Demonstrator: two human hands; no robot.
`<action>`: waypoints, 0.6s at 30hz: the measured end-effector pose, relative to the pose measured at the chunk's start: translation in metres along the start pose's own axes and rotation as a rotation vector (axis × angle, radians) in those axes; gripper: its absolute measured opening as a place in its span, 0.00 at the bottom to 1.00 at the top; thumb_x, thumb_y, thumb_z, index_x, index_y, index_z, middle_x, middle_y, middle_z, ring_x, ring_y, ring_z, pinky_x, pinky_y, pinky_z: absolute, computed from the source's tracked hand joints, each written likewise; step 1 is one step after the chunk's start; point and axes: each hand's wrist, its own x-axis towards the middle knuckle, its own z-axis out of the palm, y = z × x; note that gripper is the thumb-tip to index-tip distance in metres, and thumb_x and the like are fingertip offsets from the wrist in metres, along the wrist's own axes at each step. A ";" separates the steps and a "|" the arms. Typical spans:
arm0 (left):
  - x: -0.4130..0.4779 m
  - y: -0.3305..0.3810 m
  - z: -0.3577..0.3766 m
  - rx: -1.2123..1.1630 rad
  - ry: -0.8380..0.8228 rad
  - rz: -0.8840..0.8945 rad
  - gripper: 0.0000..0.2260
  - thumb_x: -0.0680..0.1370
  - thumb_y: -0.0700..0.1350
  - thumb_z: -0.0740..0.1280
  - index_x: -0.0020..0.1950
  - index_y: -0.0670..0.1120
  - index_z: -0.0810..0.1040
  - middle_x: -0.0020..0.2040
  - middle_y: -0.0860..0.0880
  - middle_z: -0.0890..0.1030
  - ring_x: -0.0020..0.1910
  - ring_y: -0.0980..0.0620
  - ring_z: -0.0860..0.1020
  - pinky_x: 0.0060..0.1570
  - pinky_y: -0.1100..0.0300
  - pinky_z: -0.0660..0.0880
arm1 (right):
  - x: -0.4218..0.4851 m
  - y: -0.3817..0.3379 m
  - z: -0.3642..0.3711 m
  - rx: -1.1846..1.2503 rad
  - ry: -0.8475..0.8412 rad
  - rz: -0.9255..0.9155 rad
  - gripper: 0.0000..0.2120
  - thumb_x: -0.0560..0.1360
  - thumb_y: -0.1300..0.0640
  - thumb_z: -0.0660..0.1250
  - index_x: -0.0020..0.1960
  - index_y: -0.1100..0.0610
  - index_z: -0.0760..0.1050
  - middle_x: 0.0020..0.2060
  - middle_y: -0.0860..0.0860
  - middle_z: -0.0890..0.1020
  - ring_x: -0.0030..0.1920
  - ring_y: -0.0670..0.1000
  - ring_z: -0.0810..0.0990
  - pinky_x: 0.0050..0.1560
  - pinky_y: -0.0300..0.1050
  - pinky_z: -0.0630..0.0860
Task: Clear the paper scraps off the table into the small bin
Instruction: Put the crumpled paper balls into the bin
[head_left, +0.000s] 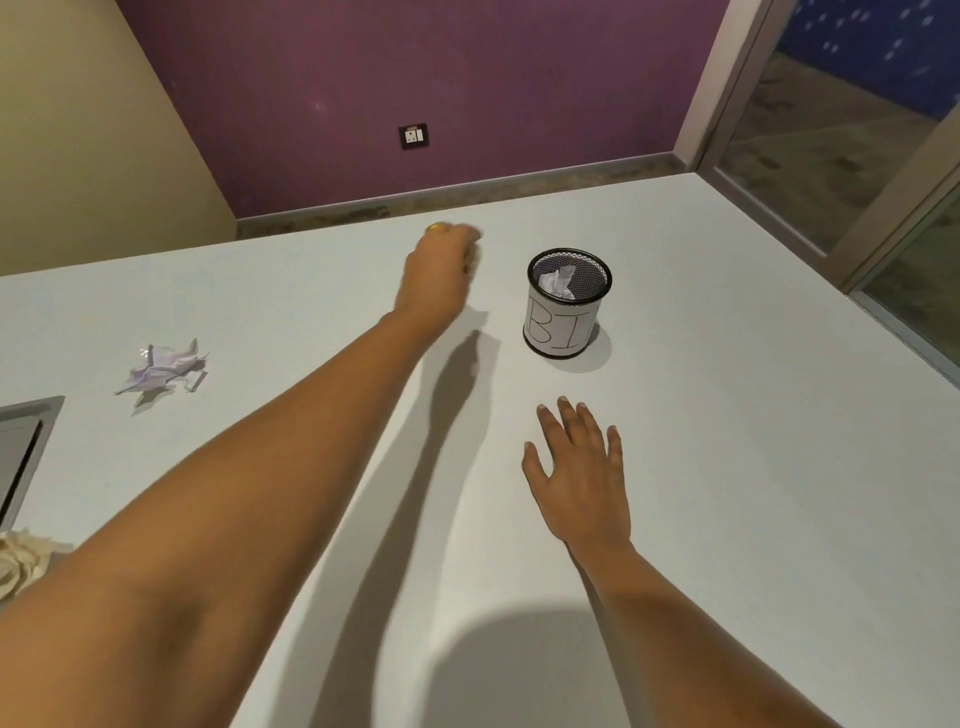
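The fingers (464, 236) of the left hand (435, 275) are curled downward and blurred. A pale smear shows at their edge, but I cannot tell whether they are grasping a scrap or clenched on nothing. That hand is far out over the bench (727, 415), close to its far edge and just left of the bin (568, 306), not touching it. Its arm runs in a long diagonal from the lower left.

The fingers (570, 422) of the right hand (579, 480) are released, straight and slightly spread. The palm faces down, low over or on the bench on the near side of the bin and apart from it.

The bin is a small black mesh cup standing upright, wrapped in a white label with hand-drawn letters. A white paper wad (558, 283) lies inside it, below the rim.

A crumpled paper scrap (162, 368), white with a lilac tint, lies on the bench well to the left, with a small torn bit (193, 382) just beside it. Another crumpled cream wad (21, 564) sits at the left edge, near a grey frame (28, 441).

Beyond the bench are a purple wall (467, 93) with a socket (414, 136) and a glass panel (831, 130) on the right.
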 end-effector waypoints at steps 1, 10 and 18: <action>0.005 0.016 0.001 -0.037 -0.023 0.059 0.18 0.74 0.31 0.58 0.62 0.42 0.74 0.53 0.42 0.80 0.58 0.45 0.74 0.50 0.61 0.67 | 0.000 0.000 0.000 0.004 0.000 0.001 0.26 0.75 0.44 0.47 0.67 0.52 0.70 0.68 0.52 0.72 0.69 0.53 0.69 0.69 0.59 0.62; 0.019 0.072 0.036 -0.072 -0.292 0.173 0.18 0.75 0.37 0.66 0.64 0.43 0.69 0.59 0.42 0.75 0.57 0.43 0.73 0.46 0.63 0.66 | 0.000 0.001 0.000 0.065 -0.028 -0.007 0.30 0.74 0.43 0.41 0.72 0.50 0.63 0.73 0.50 0.64 0.74 0.51 0.59 0.73 0.56 0.52; 0.025 0.073 0.062 0.212 -0.331 0.198 0.12 0.74 0.32 0.59 0.54 0.39 0.78 0.45 0.41 0.76 0.45 0.41 0.76 0.39 0.57 0.69 | 0.001 0.002 -0.001 0.101 -0.060 -0.013 0.32 0.73 0.42 0.38 0.73 0.49 0.59 0.75 0.49 0.59 0.75 0.50 0.54 0.74 0.54 0.46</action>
